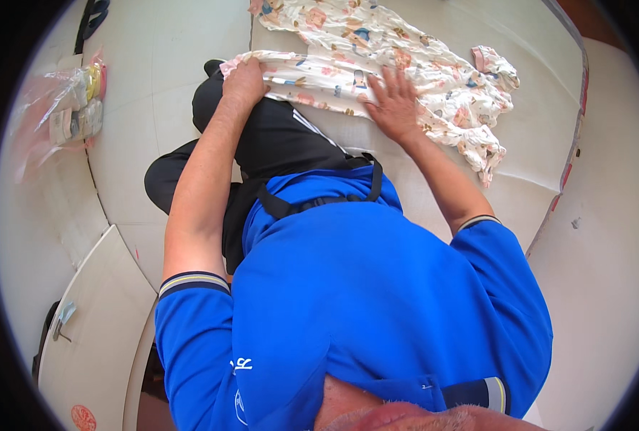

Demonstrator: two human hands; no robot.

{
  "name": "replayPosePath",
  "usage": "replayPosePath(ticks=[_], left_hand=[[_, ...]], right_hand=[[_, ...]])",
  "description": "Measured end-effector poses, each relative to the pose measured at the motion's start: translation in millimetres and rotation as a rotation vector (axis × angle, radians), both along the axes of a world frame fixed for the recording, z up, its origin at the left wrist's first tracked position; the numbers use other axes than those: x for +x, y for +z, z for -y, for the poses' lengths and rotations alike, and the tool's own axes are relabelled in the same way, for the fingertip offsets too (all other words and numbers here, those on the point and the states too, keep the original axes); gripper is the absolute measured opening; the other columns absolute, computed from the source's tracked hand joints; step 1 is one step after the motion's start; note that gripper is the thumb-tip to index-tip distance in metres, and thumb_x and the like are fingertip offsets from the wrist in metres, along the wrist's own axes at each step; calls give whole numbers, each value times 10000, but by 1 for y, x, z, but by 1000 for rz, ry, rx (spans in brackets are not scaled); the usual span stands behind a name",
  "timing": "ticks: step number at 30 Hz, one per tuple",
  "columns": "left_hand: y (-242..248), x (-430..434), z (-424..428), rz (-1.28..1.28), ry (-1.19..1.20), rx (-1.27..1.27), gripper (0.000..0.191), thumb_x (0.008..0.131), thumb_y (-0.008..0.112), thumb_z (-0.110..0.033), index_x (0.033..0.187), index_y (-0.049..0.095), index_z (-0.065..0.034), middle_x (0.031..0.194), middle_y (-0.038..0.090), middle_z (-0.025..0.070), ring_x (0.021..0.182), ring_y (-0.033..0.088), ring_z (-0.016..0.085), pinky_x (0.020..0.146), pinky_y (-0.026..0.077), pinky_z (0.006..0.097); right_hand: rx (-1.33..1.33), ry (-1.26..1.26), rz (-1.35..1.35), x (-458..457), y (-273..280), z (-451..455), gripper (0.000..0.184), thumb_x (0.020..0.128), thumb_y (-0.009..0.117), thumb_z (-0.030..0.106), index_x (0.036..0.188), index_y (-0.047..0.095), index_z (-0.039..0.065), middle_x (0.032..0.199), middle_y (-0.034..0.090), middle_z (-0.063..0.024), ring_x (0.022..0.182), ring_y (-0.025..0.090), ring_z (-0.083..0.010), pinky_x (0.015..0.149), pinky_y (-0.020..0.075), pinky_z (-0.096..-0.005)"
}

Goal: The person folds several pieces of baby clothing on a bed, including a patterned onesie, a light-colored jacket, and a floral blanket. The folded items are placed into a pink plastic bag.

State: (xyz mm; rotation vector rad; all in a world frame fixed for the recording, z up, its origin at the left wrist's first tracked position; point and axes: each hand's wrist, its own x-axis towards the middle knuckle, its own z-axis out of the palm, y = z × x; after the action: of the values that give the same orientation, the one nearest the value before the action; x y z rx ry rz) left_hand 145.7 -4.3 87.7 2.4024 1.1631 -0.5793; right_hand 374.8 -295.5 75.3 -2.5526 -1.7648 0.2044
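A white cloth garment [346, 59] with a cartoon print and pink cuffs lies spread on a pale, panelled surface in front of me. Two long legs or sleeves of it reach left, while its right part is crumpled. My left hand [245, 81] grips the pink-cuffed end of the nearer long piece, its fingers curled over the cloth. Flat on the same piece, further right, rests my right hand [394, 105], fingers apart and slightly blurred. My black-trousered knee lies just under the near edge of the cloth.
A clear plastic bag [55, 116] with packed items lies at the left. Dark slippers [97, 15] are at the far left. A white door [98, 334] with a handle [60, 329] stands at lower left. The surface's worn edge [573, 143] runs down the right side.
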Motion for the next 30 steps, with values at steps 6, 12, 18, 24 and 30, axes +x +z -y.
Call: replayPosePath(ticks=[6,12,18,24,30], left_hand=[[11,13,-4,-112,-21,43,548,813,831,-256,1260,618,-21,1288,700,215,1202,691,353,992,570,475],[34,18,42,54,-210,274,518,899,762,-289,1323,601,-39,1277,670,225,1191,666,431,1013,544,529],[29,19,49,-25,-97,76,774,924,722,-350,1579,389,-105,1472,553,260,1320,588,433,1073,512,533],[17,15,23,39,-116,-50,696,901,690,-232,1524,439,-50,1409,624,255,1316,606,395,1080,506,518],[52,23,-23,-13,-95,6,459,950,647,-272,1366,608,-80,1254,707,243,1174,685,389,989,546,510]], right_hand=[[-44,-223,170,71,22,68,696,894,723,473,1513,556,203,1609,408,-200,1527,265,-460,1195,254,-625],[249,-53,-47,-9,33,58,663,852,751,348,1474,581,191,1619,398,-207,1483,322,-479,1203,253,-620],[60,-216,119,30,0,131,702,876,740,367,1533,528,239,1634,389,-179,1492,353,-440,1200,304,-566],[-249,-257,260,111,35,225,702,892,735,426,1536,536,230,1640,401,-155,1524,316,-427,1176,304,-614],[185,-75,40,127,70,112,559,923,741,336,1418,623,105,1471,534,-206,1381,461,-423,1134,381,-538]])
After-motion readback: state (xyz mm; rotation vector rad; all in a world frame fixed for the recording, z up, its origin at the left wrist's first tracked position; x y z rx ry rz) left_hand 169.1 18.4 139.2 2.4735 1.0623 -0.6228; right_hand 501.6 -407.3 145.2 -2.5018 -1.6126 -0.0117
